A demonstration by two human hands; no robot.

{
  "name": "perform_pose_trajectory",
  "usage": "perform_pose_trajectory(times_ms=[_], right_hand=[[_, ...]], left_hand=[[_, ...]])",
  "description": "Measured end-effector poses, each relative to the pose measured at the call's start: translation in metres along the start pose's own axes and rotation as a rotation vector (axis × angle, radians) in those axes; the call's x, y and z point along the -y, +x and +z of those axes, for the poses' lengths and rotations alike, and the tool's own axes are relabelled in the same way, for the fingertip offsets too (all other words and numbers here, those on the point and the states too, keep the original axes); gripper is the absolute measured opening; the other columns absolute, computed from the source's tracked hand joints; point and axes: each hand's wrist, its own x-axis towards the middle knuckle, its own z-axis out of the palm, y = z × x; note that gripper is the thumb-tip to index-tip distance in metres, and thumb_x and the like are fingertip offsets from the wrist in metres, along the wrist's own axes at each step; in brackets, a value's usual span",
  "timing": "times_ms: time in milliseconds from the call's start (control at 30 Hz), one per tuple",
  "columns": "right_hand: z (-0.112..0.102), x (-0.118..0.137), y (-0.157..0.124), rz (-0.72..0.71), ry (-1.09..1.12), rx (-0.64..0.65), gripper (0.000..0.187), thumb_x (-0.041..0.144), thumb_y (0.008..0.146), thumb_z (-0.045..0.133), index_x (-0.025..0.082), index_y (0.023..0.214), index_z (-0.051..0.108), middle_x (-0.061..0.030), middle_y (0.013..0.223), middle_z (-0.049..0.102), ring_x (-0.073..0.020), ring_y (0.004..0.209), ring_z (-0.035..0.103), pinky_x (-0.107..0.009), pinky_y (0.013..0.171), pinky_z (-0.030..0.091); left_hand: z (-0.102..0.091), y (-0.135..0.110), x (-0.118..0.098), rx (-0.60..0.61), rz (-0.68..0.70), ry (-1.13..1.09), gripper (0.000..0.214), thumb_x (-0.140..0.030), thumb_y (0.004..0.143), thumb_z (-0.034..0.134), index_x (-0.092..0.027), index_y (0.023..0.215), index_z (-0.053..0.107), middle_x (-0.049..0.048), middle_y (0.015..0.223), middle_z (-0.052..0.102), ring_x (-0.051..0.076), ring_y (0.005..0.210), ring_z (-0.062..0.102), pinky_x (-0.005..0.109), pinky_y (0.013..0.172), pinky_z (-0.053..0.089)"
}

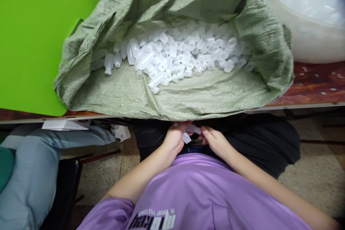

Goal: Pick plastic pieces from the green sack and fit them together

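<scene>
Over my lap, just below the table edge, my left hand (173,139) is closed around translucent white plastic pieces. One small plastic bottle (185,137) sticks out of it, pointing down. A second small plastic piece (193,128) reaches across to my right hand (215,141), whose fingertips pinch its far end. How the pieces sit inside the left palm is hidden. Ahead of both hands, a green woven sack (188,102) lies open on the table. Inside it is a heap of small translucent caps (185,52), with several little bottles (142,57) towards the left.
A bright green board (35,43) lies at the left of the sack. At the right stands a large whitish tub or bag (304,39) filled with pale plastic. A seated person's leg (37,172) is at the left, beside a dark stool (64,190).
</scene>
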Motion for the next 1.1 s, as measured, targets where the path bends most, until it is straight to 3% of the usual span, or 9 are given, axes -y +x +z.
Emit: perform_pose_trajectory(times_ms=[133,367,533,600,700,800,1000,1067,1100], right_hand=[[-0.002,0.005,0.001,-0.045,-0.004,-0.021,0.033,0.046,0.080,0.048,0.019,0.096,0.059,-0.0121,0.099,0.062,-0.0270,0.095,0.057,-0.040,0.083,0.043],[0.021,0.009,0.004,0.051,0.198,0.049,0.038,0.046,0.085,0.031,0.021,0.060,0.045,-0.0003,0.056,0.049,-0.0139,0.053,0.048,-0.027,0.053,0.041],[0.034,0.011,0.007,0.139,0.323,0.098,0.045,0.045,0.088,0.020,0.021,0.055,0.040,0.0042,0.041,0.035,-0.0099,0.036,0.033,-0.023,0.037,0.032],[0.029,0.007,0.010,0.164,0.330,0.100,0.047,0.048,0.088,0.022,0.019,0.062,0.049,0.0028,0.044,0.042,-0.0107,0.036,0.038,-0.023,0.036,0.034],[0.012,-0.004,0.015,0.180,0.280,0.045,0.042,0.052,0.085,0.034,0.018,0.085,0.059,-0.0052,0.071,0.062,-0.0169,0.061,0.058,-0.028,0.053,0.047],[-0.013,-0.015,0.013,0.178,0.198,0.006,0.038,0.051,0.084,0.041,0.021,0.098,0.060,-0.0094,0.092,0.065,-0.0235,0.086,0.061,-0.036,0.073,0.048],[-0.078,0.017,-0.011,-0.030,0.089,0.148,0.029,0.045,0.083,0.048,0.023,0.083,0.066,-0.0035,0.078,0.067,-0.0180,0.070,0.063,-0.030,0.065,0.050],[-0.104,0.040,-0.016,-0.170,0.061,-0.025,0.023,0.041,0.083,0.050,0.023,0.085,0.065,-0.0020,0.075,0.065,-0.0159,0.067,0.061,-0.028,0.063,0.050],[-0.117,0.051,-0.014,-0.230,0.023,-0.217,0.019,0.039,0.082,0.052,0.024,0.082,0.064,-0.0014,0.074,0.064,-0.0156,0.066,0.061,-0.028,0.063,0.050]], left_hand=[[-0.001,0.001,0.001,0.008,-0.001,-0.002,0.016,-0.014,0.053,0.069,-0.012,0.066,0.059,0.0028,0.070,0.066,0.013,0.059,0.060,0.021,0.046,0.041],[-0.005,-0.001,0.001,0.028,-0.024,-0.044,0.022,-0.010,0.048,0.069,-0.014,0.062,0.053,0.0021,0.065,0.066,0.017,0.059,0.062,0.023,0.048,0.041],[-0.005,0.003,0.001,0.020,-0.028,-0.015,0.022,-0.012,0.048,0.070,-0.015,0.063,0.055,0.0035,0.069,0.067,0.018,0.061,0.062,0.022,0.047,0.039],[-0.004,0.006,0.002,0.014,-0.005,0.024,0.020,-0.016,0.050,0.071,-0.014,0.066,0.059,0.0037,0.070,0.066,0.017,0.061,0.061,0.023,0.047,0.039],[-0.003,0.010,0.005,-0.016,0.030,0.011,0.020,-0.017,0.052,0.072,-0.014,0.069,0.061,0.0013,0.070,0.064,0.015,0.065,0.060,0.026,0.059,0.045],[-0.004,0.014,0.008,-0.065,0.025,-0.029,0.024,-0.016,0.052,0.074,-0.016,0.071,0.060,-0.0003,0.073,0.063,0.015,0.071,0.059,0.028,0.066,0.047],[-0.005,0.013,0.007,-0.016,-0.080,0.068,0.033,-0.029,0.057,0.077,-0.015,0.078,0.056,0.0046,0.075,0.065,0.017,0.064,0.062,0.028,0.057,0.049],[-0.005,0.010,0.006,0.040,-0.123,0.144,0.034,-0.035,0.059,0.076,-0.015,0.075,0.054,0.0026,0.062,0.062,0.016,0.053,0.060,0.028,0.052,0.049],[-0.005,0.008,0.005,0.060,-0.136,0.188,0.035,-0.037,0.059,0.076,-0.016,0.073,0.051,-0.0001,0.054,0.058,0.013,0.046,0.056,0.027,0.049,0.048]])
